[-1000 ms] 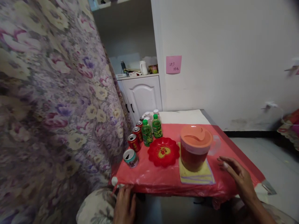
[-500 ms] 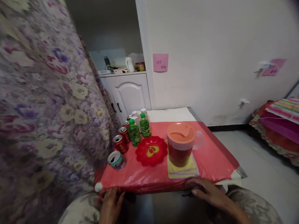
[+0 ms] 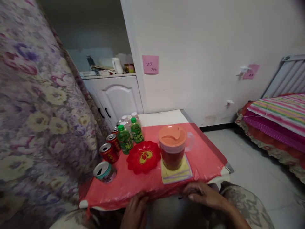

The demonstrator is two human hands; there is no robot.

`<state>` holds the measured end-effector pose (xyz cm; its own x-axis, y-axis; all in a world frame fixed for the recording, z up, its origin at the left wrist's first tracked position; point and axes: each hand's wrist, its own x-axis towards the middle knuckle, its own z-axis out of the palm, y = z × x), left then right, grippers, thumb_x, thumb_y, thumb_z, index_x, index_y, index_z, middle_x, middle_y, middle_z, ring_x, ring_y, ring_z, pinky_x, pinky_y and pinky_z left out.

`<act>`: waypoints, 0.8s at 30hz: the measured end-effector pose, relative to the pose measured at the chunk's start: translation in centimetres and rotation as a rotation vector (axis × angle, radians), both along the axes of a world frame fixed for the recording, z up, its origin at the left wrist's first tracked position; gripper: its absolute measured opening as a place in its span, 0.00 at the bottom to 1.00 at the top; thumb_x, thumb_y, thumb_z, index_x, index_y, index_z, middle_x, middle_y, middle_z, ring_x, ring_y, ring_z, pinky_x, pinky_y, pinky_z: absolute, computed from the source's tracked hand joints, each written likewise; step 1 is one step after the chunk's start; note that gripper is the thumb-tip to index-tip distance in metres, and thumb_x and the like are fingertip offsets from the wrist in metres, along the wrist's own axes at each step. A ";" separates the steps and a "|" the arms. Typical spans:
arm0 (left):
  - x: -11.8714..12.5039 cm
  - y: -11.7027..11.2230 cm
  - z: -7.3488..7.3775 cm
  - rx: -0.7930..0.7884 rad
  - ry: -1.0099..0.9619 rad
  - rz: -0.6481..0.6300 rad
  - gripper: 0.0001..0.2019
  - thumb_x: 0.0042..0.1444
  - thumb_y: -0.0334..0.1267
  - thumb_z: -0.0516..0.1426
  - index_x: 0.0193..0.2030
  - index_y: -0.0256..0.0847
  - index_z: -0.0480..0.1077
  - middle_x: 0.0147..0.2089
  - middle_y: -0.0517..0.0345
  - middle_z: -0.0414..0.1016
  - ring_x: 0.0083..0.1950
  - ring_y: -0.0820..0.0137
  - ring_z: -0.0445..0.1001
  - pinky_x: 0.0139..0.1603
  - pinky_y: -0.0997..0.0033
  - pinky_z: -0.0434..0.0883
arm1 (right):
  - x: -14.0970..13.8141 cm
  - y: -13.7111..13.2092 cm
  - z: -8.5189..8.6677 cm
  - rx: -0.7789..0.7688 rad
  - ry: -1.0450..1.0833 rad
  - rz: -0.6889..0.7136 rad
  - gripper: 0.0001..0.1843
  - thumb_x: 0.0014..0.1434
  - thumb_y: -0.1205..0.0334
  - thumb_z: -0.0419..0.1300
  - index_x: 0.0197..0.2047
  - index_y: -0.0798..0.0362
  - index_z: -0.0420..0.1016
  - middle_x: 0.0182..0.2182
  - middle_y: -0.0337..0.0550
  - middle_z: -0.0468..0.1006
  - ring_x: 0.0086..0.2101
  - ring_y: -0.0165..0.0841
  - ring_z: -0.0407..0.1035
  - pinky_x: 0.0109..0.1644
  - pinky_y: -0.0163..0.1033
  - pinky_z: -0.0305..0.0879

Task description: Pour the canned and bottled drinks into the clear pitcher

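Observation:
My left hand (image 3: 135, 212) lies at the near edge of the low table (image 3: 202, 149), its fingers touching the hanging edge of the red plastic cover. My right hand (image 3: 202, 195) rests at the same edge further right, fingers curled on the cover's hem below a yellow cloth (image 3: 175, 173). On that cloth stands a pitcher (image 3: 172, 147) with an orange lid and red liquid. A red flower-shaped plate (image 3: 143, 156) lies left of it.
Several cans (image 3: 105, 171) and green bottles (image 3: 125, 138) line the table's left side against a floral curtain (image 3: 40, 105). A white cabinet (image 3: 114, 95) stands behind. Bedding (image 3: 276, 117) lies at the right, with grey floor between it and the table.
The view has swung right, bringing the bedding in. My right hand dropped from beside the pitcher to the table's near edge. My left hand slid right along that edge.

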<state>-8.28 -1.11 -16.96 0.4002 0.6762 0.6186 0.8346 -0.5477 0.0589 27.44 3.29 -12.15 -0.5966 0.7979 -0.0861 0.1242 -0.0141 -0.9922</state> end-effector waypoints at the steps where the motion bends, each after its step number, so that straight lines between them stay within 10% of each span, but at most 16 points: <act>1: 0.9 0.3 0.2 0.000 0.020 -0.024 0.16 0.63 0.35 0.53 0.57 0.45 0.70 0.53 0.50 0.81 0.54 0.65 0.80 0.51 0.68 0.78 | 0.2 0.1 0.0 0.016 0.000 -0.022 0.19 0.59 0.49 0.61 0.46 0.54 0.79 0.40 0.48 0.83 0.42 0.42 0.76 0.46 0.45 0.69; 9: 2.8 0.6 -1.3 -0.136 -0.021 -0.094 0.20 0.63 0.36 0.53 0.62 0.48 0.68 0.54 0.47 0.80 0.54 0.61 0.79 0.53 0.65 0.78 | 0.7 -0.1 -2.3 0.008 -0.129 -0.099 0.20 0.56 0.57 0.63 0.51 0.55 0.76 0.46 0.54 0.82 0.48 0.46 0.75 0.53 0.51 0.69; 14: 5.9 0.9 -0.9 -0.293 -0.069 -0.249 0.27 0.61 0.31 0.53 0.67 0.50 0.62 0.60 0.48 0.77 0.60 0.63 0.76 0.56 0.66 0.76 | -0.2 -0.6 -1.0 -0.028 0.055 -0.030 0.23 0.59 0.52 0.61 0.55 0.52 0.74 0.51 0.54 0.80 0.52 0.45 0.74 0.58 0.52 0.67; 24: 6.9 1.3 -4.0 -0.306 -0.199 -0.121 0.20 0.63 0.35 0.51 0.61 0.50 0.69 0.58 0.51 0.79 0.58 0.63 0.77 0.60 0.61 0.73 | 0.0 -0.8 -3.4 0.067 -0.274 -0.169 0.19 0.53 0.63 0.63 0.50 0.54 0.76 0.47 0.49 0.81 0.48 0.43 0.73 0.54 0.46 0.67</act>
